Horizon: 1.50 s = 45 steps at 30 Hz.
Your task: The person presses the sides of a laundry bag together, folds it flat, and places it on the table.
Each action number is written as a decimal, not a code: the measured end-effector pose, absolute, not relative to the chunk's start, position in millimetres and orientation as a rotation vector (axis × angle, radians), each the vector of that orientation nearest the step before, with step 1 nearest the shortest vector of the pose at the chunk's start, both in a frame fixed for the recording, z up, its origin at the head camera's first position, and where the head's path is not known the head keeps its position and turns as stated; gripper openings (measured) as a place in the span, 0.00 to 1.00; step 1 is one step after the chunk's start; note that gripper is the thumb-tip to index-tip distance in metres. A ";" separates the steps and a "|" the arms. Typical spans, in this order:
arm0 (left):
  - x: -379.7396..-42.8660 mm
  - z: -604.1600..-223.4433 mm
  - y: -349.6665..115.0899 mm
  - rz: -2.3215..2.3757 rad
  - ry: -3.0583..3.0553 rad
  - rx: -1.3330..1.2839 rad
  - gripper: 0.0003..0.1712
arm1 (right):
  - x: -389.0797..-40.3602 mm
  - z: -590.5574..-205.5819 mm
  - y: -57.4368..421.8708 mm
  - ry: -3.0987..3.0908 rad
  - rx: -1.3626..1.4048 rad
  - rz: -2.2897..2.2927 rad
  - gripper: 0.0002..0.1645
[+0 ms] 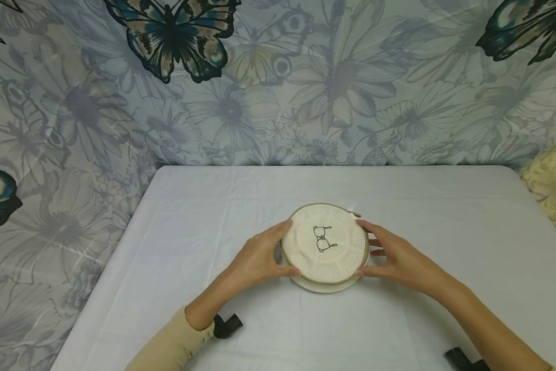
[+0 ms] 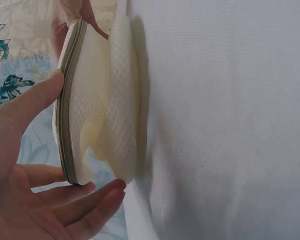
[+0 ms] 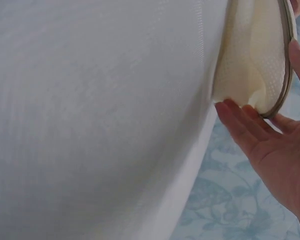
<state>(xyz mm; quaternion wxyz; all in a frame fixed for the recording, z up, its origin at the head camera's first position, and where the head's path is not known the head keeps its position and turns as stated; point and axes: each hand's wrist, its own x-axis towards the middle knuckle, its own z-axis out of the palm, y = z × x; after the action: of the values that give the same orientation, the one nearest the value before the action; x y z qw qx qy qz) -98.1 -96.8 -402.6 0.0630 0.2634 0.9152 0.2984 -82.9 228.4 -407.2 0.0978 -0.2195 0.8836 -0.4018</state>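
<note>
A round cream mesh laundry bag [image 1: 326, 246] with a dark bra outline stitched on its top is over the middle of the table. At its left side my left hand [image 1: 259, 257] grips the rim between thumb and fingers. My right hand [image 1: 400, 257] holds the opposite side the same way. A greenish-brown zipper [image 2: 65, 110] runs round the upper edge, and its pull [image 1: 354, 213] sits at the far right of the rim. Below the zipper, the soft mesh wall [image 3: 247, 65] is folded and creased. The inside of the bag is hidden.
A white cloth covers the table [image 1: 189, 216]. Behind it and to the left hangs a curtain [image 1: 268, 113] printed with flowers and butterflies. Black wrist-worn pieces show by the left sleeve [image 1: 175, 335] and below the right forearm.
</note>
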 end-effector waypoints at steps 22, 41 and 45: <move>-99.5 -407.8 -92.2 0.973 2.773 0.715 0.52 | -83.5 -405.4 227.6 2.624 -0.724 -1.063 0.59; -91.7 -409.8 -82.4 0.604 2.837 0.891 0.62 | -74.3 -406.5 207.5 2.903 -0.754 -0.595 0.60; -93.6 -408.9 -80.0 0.460 2.812 1.020 0.61 | -73.0 -408.9 199.4 3.010 -0.951 -0.363 0.59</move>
<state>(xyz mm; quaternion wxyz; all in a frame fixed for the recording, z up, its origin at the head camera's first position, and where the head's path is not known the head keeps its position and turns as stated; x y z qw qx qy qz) -93.6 -80.0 -408.9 0.0576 0.3365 0.9276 0.1516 -73.0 199.4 -408.9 -0.0177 -0.2991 0.9472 -0.1144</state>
